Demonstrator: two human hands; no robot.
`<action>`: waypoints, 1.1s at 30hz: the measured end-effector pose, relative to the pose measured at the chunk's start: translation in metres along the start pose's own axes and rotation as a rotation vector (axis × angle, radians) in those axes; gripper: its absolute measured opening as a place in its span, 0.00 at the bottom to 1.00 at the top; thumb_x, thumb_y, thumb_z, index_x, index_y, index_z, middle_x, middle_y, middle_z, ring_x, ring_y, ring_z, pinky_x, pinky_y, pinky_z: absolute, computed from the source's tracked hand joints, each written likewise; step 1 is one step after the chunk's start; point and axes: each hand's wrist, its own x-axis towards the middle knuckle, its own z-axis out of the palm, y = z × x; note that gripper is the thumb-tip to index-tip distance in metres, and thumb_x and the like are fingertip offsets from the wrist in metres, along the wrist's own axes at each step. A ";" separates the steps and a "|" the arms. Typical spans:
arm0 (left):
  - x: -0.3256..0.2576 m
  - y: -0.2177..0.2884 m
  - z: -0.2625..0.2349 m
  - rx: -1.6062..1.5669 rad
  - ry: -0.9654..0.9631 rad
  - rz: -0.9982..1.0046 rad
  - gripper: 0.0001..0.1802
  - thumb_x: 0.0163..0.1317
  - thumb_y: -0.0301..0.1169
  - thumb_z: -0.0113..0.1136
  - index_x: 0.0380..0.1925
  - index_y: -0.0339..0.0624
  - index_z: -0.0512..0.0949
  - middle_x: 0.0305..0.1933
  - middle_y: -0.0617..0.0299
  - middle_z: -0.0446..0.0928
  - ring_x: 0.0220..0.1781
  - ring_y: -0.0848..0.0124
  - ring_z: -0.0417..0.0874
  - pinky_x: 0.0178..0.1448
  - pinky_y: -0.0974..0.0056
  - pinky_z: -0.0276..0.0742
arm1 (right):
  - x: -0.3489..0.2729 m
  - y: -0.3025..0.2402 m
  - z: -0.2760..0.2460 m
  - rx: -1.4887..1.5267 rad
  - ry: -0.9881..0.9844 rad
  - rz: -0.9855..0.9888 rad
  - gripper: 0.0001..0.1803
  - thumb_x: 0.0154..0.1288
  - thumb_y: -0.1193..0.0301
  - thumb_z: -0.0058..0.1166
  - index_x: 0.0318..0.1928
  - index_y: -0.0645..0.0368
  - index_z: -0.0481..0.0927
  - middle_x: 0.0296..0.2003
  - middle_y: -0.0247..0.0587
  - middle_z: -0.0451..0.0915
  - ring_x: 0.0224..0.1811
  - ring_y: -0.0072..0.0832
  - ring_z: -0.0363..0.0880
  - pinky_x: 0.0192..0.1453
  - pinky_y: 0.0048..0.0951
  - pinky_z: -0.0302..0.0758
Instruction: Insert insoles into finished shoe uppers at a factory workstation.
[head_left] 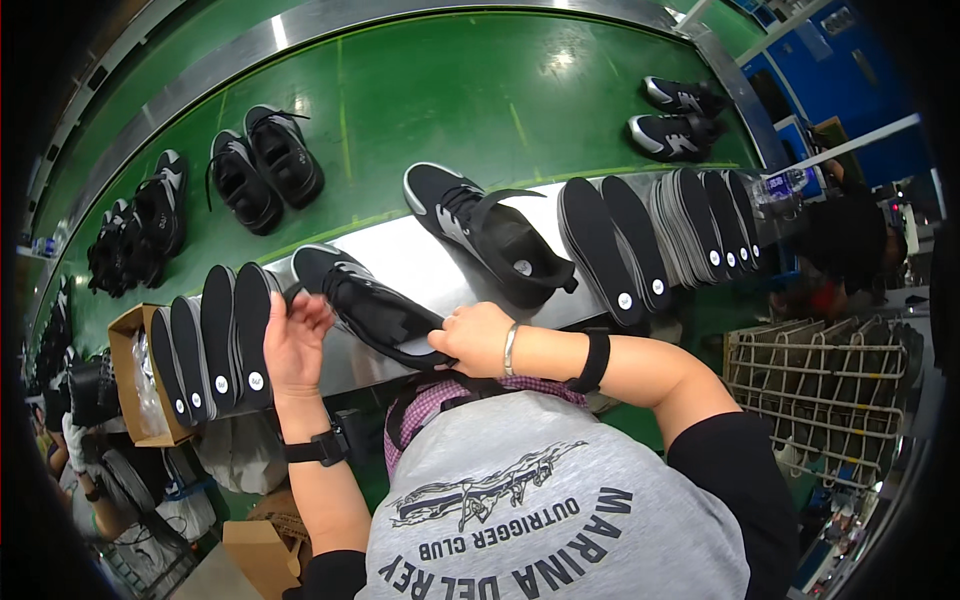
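Observation:
A black and grey sneaker [372, 308] lies at the near edge of the metal ledge, toe pointing away to the left. My right hand [477, 340] grips its heel collar, fingers closed. My left hand [297, 340] is raised beside the shoe's left side, palm showing, fingers loosely bent and apart. Just behind it stands a row of black insoles [221, 335] with round white stickers. Whether my left fingertips touch the shoe or the nearest insole is hard to tell. A second sneaker [497, 240] lies farther right on the ledge, with a white sticker visible inside.
More insoles [613, 245] stand in stacks to the right, near a plastic bottle [783, 187]. Pairs of sneakers [262, 168] sit on the green surface [430, 90] beyond. An open cardboard box [150, 385] is at left, a wire rack [815, 390] at right. Another person's gloved hand [75, 440] shows far left.

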 end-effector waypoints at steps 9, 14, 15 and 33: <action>-0.009 -0.046 0.023 1.557 -0.175 0.430 0.38 0.29 0.41 0.71 0.43 0.38 0.67 0.46 0.54 0.67 0.49 0.57 0.68 0.54 0.61 0.62 | -0.085 0.090 -0.035 0.423 0.920 0.433 0.07 0.52 0.75 0.52 0.33 0.63 0.74 0.24 0.42 0.75 0.25 0.31 0.75 0.31 0.27 0.71; -0.005 -0.072 0.023 1.896 -0.001 0.751 0.26 0.41 0.34 0.64 0.39 0.33 0.67 0.43 0.47 0.67 0.44 0.51 0.68 0.49 0.56 0.64 | -0.114 0.159 0.036 0.045 0.431 1.075 0.25 0.44 0.54 0.60 0.39 0.55 0.69 0.41 0.43 0.71 0.44 0.41 0.71 0.45 0.39 0.69; -0.003 -0.071 0.024 1.882 -0.011 0.809 0.21 0.46 0.32 0.60 0.39 0.32 0.67 0.42 0.46 0.69 0.45 0.50 0.68 0.50 0.55 0.64 | -0.113 0.162 0.046 0.044 0.426 1.058 0.25 0.44 0.54 0.60 0.39 0.55 0.69 0.41 0.43 0.71 0.44 0.41 0.71 0.45 0.39 0.69; 0.033 -0.041 0.025 1.036 0.193 0.152 0.17 0.54 0.37 0.53 0.34 0.32 0.76 0.31 0.58 0.77 0.34 0.72 0.74 0.41 0.68 0.67 | -0.080 0.039 -0.089 0.015 0.388 -0.035 0.04 0.44 0.73 0.54 0.21 0.60 0.74 0.38 0.42 0.70 0.28 0.29 0.73 0.31 0.25 0.70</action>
